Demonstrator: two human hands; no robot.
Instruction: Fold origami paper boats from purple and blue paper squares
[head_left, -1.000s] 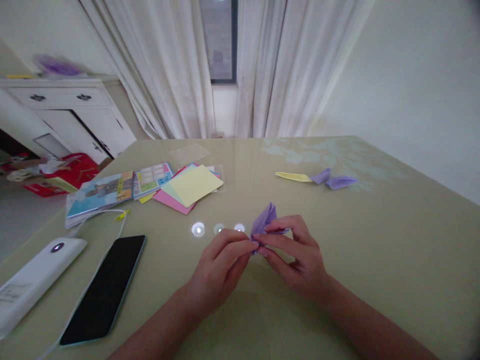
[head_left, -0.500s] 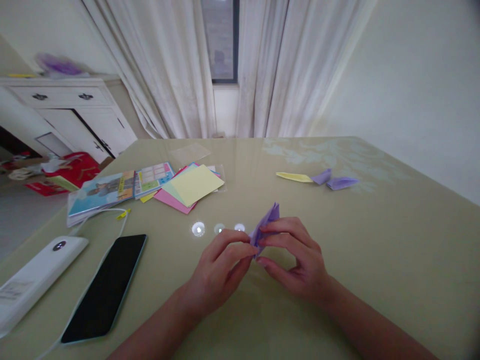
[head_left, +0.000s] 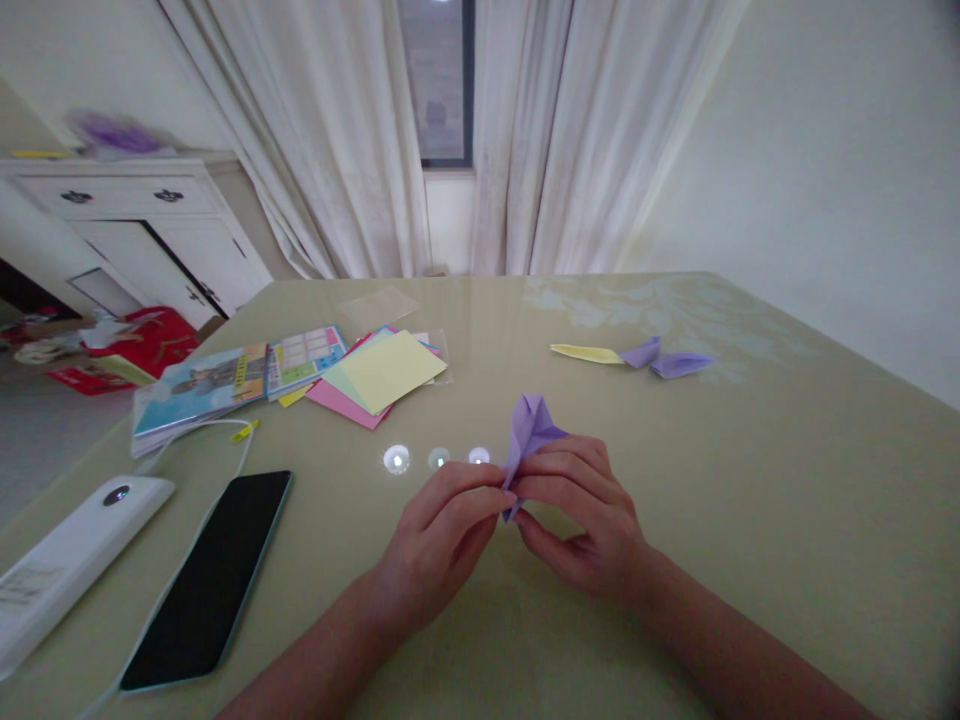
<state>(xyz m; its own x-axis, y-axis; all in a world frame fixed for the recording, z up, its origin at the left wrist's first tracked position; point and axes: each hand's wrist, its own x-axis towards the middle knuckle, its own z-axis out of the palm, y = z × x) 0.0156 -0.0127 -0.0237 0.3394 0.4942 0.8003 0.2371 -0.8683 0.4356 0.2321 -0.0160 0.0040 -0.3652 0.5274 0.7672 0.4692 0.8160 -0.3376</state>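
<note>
A folded piece of purple origami paper point(head_left: 531, 428) stands between my two hands, with its wide creased end up and away from me. My left hand point(head_left: 450, 525) pinches its lower left edge between thumb and fingers. On the other side, my right hand point(head_left: 581, 515) is closed on the same paper, fingers over its right flank and thumb near the bottom tip. The fingers hide much of the lower folds. Farther back on the right lie a folded yellow and purple paper piece point(head_left: 600, 354) and a folded purple paper piece point(head_left: 681, 365).
A stack of coloured paper sheets point(head_left: 390, 372) lies back left beside booklets point(head_left: 206, 385) and a clear plastic sleeve point(head_left: 379, 304). Nearer left are a black phone point(head_left: 214, 580), a white power bank point(head_left: 82, 560) and a white cable point(head_left: 244, 455). The table point(head_left: 750, 500) reaches toward the curtains.
The upper part of the purple paper has spread wider and now shows its creased inner face. My right fingers have shifted slightly along it; my left hand has barely moved.
</note>
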